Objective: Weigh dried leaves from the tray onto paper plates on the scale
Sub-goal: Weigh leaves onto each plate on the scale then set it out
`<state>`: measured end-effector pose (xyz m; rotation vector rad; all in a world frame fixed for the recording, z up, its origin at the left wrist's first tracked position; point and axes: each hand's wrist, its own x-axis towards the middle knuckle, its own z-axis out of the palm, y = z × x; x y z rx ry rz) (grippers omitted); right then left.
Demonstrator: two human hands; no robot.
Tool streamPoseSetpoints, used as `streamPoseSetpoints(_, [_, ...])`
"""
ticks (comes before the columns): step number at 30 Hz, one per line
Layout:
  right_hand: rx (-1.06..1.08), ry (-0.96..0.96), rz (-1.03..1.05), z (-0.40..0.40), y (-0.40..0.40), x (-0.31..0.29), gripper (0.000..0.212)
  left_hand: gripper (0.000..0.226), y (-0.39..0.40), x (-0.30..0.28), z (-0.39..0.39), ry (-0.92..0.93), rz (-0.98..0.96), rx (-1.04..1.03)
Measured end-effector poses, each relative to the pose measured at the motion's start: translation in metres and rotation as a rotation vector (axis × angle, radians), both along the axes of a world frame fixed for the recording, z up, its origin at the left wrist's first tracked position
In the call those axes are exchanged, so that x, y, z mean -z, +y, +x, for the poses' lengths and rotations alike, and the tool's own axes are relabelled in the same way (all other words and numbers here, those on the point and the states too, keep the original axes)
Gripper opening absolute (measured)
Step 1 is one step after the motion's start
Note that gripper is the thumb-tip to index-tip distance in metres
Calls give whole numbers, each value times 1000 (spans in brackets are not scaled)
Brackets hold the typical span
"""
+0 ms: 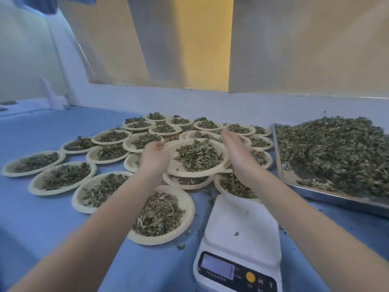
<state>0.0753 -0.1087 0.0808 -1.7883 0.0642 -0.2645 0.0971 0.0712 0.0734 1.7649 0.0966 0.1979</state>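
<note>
Hands carry a leaf-filled paper plate (197, 158) above the far plates: left hand (154, 158) grips its left rim, right hand (236, 153) presses flat-fingered against its right. Scale (242, 237) sits bare near; tray (336, 152) lies right.

We see only our two forearms and hands. Both arms are bare from the frame's lower edge to the wrists; no sleeve shows on either. The left hand (154, 158) and right hand (236, 153) are bare too, with nothing worn on the wrists or fingers that we can make out. The picture is too soft to show finer detail.
</note>
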Motion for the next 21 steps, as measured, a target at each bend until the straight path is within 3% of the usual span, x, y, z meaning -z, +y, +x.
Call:
streamPoseSetpoints(9, [-124,43,10,133,39,-33,56,47,41,-31,116,-29,58,-165])
streamPoseSetpoints(14, [-135,84,-19,220,45,-51,62,44,31,-38,194,-22,307,-137])
streamPoseSetpoints(21, [-182,221,-173,307,48,-18,74,48,25,-7,269,61,435,-22])
